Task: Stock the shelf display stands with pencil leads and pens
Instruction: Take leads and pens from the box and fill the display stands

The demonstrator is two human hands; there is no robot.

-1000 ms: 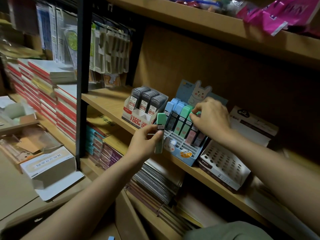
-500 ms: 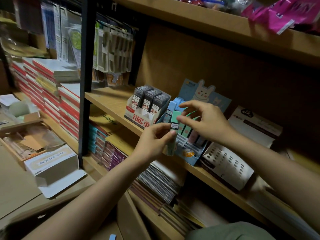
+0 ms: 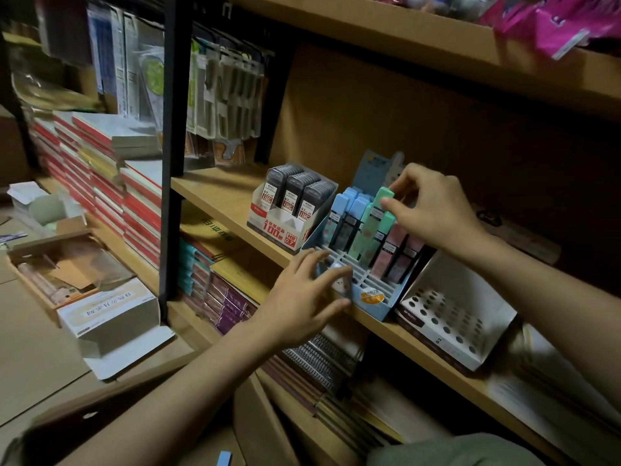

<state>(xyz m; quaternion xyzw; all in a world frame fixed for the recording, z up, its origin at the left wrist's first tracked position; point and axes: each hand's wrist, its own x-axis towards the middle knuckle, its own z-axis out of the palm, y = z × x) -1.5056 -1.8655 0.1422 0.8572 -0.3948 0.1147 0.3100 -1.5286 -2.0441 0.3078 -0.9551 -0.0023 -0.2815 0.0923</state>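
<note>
— What sits at the far left of the frame?

— At lower left an opened white carton [image 3: 111, 312] lies on the cardboard floor, its flap folded out. Above it, at left centre, stacked notebooks [image 3: 100, 163] with red spines lean against the black upright post [image 3: 171, 146]. Hanging packets [image 3: 228, 92] fill the upper left.

— And on the wooden shelf?

— On the wooden shelf [image 3: 215, 193], near the frame's centre, stands a white display box [image 3: 285, 227] holding grey lead cases [image 3: 292, 191], upright in rows. Just to its right, touching or nearly so, is the blue display stand [image 3: 373, 302] with a white slotted grid.

— What is your left hand doing?

— My left hand [image 3: 302, 297] is at lower centre, fingers spread and loosely straight, resting against the front left corner of the blue stand. It holds nothing.

— Where are the pencil leads?

— Blue, green and pink lead cases [image 3: 353, 223] stand tilted in the rear slots of the stand; the front slots show bare grid. One green lead case [image 3: 381, 200] sticks up higher than its neighbours, at centre right.

— And your right hand?

— My right hand [image 3: 433, 210] pinches the top of that green case between thumb and fingertips, the other fingers curled above it.

— Anything further right?

— A white tray with round holes [image 3: 450, 317] sits on the shelf just right of the blue stand, at lower right. Pink packets [image 3: 554, 21] lie on the shelf above, upper right.
</note>
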